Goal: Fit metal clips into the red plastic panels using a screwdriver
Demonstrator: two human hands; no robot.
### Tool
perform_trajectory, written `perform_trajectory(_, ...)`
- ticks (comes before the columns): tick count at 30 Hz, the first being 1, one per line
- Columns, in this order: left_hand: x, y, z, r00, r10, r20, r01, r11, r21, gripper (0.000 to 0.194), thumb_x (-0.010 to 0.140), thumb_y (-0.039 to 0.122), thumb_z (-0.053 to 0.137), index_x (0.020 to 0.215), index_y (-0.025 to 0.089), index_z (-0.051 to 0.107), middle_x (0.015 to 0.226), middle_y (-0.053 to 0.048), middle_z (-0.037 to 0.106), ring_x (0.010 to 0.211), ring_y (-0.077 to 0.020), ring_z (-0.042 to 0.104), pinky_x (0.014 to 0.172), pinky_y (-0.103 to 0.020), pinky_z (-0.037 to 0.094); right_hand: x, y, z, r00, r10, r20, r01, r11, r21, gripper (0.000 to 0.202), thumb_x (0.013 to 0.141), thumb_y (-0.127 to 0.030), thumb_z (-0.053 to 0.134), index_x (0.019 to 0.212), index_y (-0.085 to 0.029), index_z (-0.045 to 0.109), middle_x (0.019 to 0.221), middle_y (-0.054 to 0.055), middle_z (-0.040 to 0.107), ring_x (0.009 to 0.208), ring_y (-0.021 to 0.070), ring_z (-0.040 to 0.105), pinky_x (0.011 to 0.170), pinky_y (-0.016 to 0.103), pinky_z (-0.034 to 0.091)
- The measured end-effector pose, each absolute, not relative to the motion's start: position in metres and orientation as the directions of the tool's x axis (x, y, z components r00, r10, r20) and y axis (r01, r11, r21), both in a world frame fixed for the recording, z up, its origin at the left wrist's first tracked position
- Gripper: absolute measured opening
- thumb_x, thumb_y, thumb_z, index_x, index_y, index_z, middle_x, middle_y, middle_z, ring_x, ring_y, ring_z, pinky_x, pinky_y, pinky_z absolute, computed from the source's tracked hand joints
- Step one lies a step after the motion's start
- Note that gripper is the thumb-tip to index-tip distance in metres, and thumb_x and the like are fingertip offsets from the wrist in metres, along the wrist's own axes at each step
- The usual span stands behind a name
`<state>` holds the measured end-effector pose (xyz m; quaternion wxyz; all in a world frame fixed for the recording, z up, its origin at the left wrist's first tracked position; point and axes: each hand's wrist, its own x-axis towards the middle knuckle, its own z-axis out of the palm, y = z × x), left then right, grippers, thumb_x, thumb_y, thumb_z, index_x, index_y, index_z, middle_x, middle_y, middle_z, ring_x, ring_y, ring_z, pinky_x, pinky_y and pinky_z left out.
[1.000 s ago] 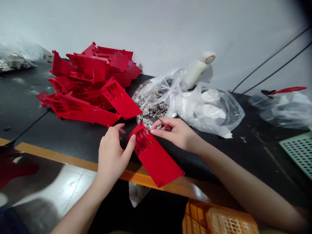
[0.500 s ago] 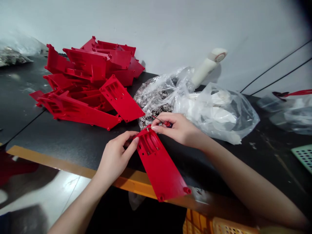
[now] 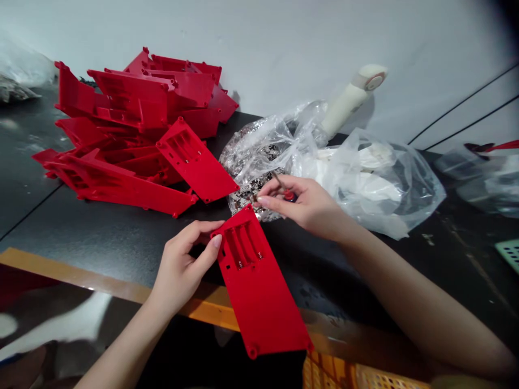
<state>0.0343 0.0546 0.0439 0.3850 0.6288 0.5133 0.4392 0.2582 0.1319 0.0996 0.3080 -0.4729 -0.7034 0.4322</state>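
My left hand [image 3: 184, 265] pinches the upper left corner of a red plastic panel [image 3: 270, 308] between thumb and fingers. The panel hangs out over the table's front edge. Its upper end has a slotted compartment, with small metal springs [image 3: 260, 255] at the lower end. Just beyond the panel's top corner is my right hand [image 3: 310, 205], its fingers closed round a small screwdriver [image 3: 288, 195] with a red and dark handle. Thumb and forefinger meet at a tiny piece too small to make out. Behind them, a clear bag [image 3: 251, 143] holds many small metal parts.
Red panels [image 3: 133, 97] lie heaped at the back left, with a single panel [image 3: 197, 162] on the near side. A bag of white pieces [image 3: 373, 189] and a pale cylindrical device [image 3: 351, 97] stand right of centre. Orange baskets [image 3: 381, 375] sit below the table edge.
My right hand has drawn back from the panel's top end, up and to the right, with the screwdriver still in it. The held panel has come slightly towards me. The view has shifted a little.
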Motion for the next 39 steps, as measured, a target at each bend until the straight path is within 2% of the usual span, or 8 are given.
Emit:
perform_trajectory(3, 0.034, 0.054, 0.046, 0.069, 0.972, 0.226, 0.335, -0.236, 0.912, 0.019, 0.092, 0.03, 0.058, 0.106, 0.023, 0.067, 0.094, -0.001, 0.07, 0.078, -0.0122, 0.063, 0.071, -0.021, 0.049, 0.258, 0.132, 0.104, -0.303, 0.953, 0.033, 0.257, 0.115, -0.96, 0.022, 0.079, -0.037, 0.067, 0.086, -0.016, 0.062, 0.076, 0.003, 0.067, 0.05, 0.0072, 0.041, 0.049, 0.025, 0.032)
perform_trajectory(5, 0.035, 0.054, 0.047, 0.071, 0.964, 0.258, 0.351, -0.266, 0.898, 0.018, 0.092, 0.029, 0.058, 0.106, 0.023, 0.067, 0.094, -0.001, 0.07, 0.079, -0.0118, 0.063, 0.071, -0.02, 0.048, 0.259, 0.13, 0.109, -0.281, 0.959, 0.043, 0.24, 0.114, -0.964, 0.021, 0.078, -0.036, 0.069, 0.084, -0.017, 0.063, 0.074, 0.002, 0.065, 0.052, 0.0075, 0.043, 0.05, 0.025, 0.034)
perform_trajectory(8, 0.034, 0.054, 0.048, 0.083, 0.954, 0.288, 0.369, -0.298, 0.88, 0.018, 0.093, 0.028, 0.057, 0.108, 0.024, 0.066, 0.095, 0.0, 0.07, 0.082, -0.0112, 0.063, 0.074, -0.02, 0.048, 0.26, 0.127, 0.114, -0.3, 0.952, 0.063, 0.321, 0.163, -0.933, 0.018, 0.076, -0.036, 0.071, 0.081, -0.018, 0.067, 0.073, 0.0, 0.062, 0.059, 0.0092, 0.047, 0.055, 0.025, 0.037)
perform_trajectory(12, 0.033, 0.053, 0.048, 0.077, 0.953, 0.292, 0.381, -0.298, 0.875, 0.019, 0.093, 0.029, 0.056, 0.109, 0.023, 0.066, 0.098, -0.001, 0.07, 0.084, -0.0113, 0.063, 0.076, -0.02, 0.047, 0.26, 0.123, 0.116, -0.386, 0.922, -0.033, 0.446, 0.155, -0.881, 0.02, 0.078, -0.039, 0.068, 0.081, -0.019, 0.068, 0.068, 0.0, 0.059, 0.059, 0.0104, 0.045, 0.055, 0.026, 0.035)
perform_trajectory(16, 0.033, 0.053, 0.046, 0.092, 0.96, 0.264, 0.355, -0.279, 0.892, 0.021, 0.094, 0.031, 0.054, 0.11, 0.023, 0.065, 0.103, -0.002, 0.07, 0.088, -0.0128, 0.064, 0.079, -0.022, 0.048, 0.257, 0.122, 0.115, -0.468, 0.881, -0.067, 0.501, 0.202, -0.842, 0.019, 0.081, -0.036, 0.065, 0.08, -0.018, 0.068, 0.068, -0.001, 0.059, 0.06, 0.0107, 0.045, 0.058, 0.026, 0.035)
perform_trajectory(22, 0.034, 0.055, 0.044, 0.122, 0.979, 0.162, 0.352, -0.195, 0.916, 0.023, 0.095, 0.036, 0.053, 0.11, 0.024, 0.065, 0.105, -0.001, 0.071, 0.09, -0.0151, 0.065, 0.081, -0.026, 0.048, 0.253, 0.122, 0.102, -0.494, 0.869, 0.027, 0.523, 0.322, -0.789, 0.016, 0.083, -0.033, 0.065, 0.082, -0.018, 0.072, 0.075, 0.0, 0.063, 0.067, 0.0118, 0.049, 0.063, 0.026, 0.037)
perform_trajectory(27, 0.034, 0.057, 0.043, 0.142, 0.986, 0.087, 0.369, -0.134, 0.92, 0.024, 0.095, 0.039, 0.05, 0.108, 0.025, 0.065, 0.103, 0.0, 0.07, 0.09, -0.0158, 0.064, 0.08, -0.026, 0.047, 0.249, 0.123, 0.091, -0.559, 0.829, 0.034, 0.539, 0.394, -0.744, 0.01, 0.085, -0.024, 0.064, 0.081, -0.018, 0.071, 0.079, 0.001, 0.063, 0.073, 0.0122, 0.055, 0.067, 0.026, 0.039)
perform_trajectory(39, 0.035, 0.058, 0.042, 0.141, 0.988, 0.065, 0.393, -0.116, 0.912, 0.027, 0.095, 0.04, 0.048, 0.106, 0.022, 0.064, 0.1, -0.002, 0.07, 0.088, -0.0164, 0.063, 0.077, -0.026, 0.047, 0.247, 0.12, 0.09, -0.605, 0.786, 0.123, 0.578, 0.54, -0.612, 0.01, 0.086, -0.022, 0.064, 0.083, -0.017, 0.072, 0.083, 0.004, 0.068, 0.077, 0.0152, 0.06, 0.071, 0.028, 0.043)
